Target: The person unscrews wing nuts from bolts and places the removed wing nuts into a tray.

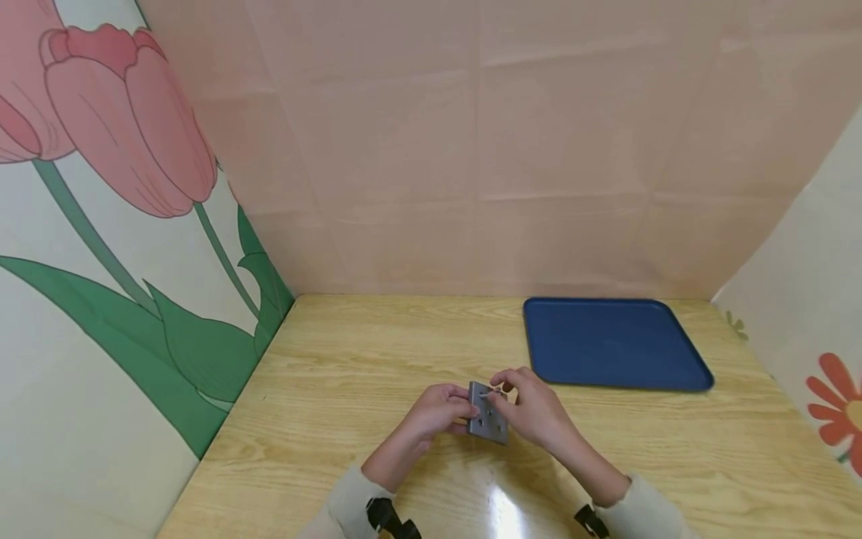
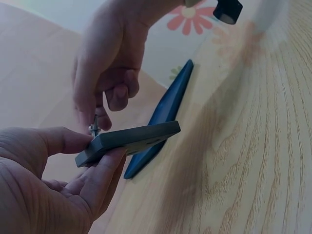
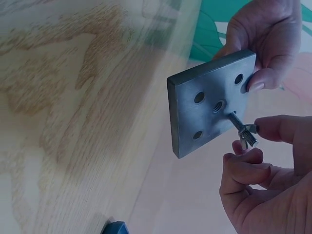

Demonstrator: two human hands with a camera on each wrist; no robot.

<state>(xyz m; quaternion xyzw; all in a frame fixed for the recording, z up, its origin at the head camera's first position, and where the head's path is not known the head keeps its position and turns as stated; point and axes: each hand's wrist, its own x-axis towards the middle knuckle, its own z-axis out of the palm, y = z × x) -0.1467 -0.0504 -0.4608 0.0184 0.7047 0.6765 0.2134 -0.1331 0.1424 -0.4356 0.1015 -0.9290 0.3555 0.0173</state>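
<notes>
A grey metal plate point(image 1: 489, 428) with several round holes is held up above the table, tilted. My left hand point(image 1: 436, 412) pinches one edge of it between thumb and fingers. From a corner hole of the plate sticks a threaded bolt point(image 3: 235, 120), and a wing nut point(image 3: 250, 128) sits on it near the free end. My right hand point(image 1: 536, 413) pinches the wings of that nut with its fingertips. In the left wrist view the right hand point(image 2: 109, 58) stands over the plate's near corner. The bolt's other end is hidden behind the plate.
A blue tray point(image 1: 613, 344) lies at the back right of the wooden table point(image 1: 350, 344). A pink sheet point(image 1: 417, 150) rises behind the table's far edge. Flower-printed panels point(image 1: 128, 262) border the left and right sides.
</notes>
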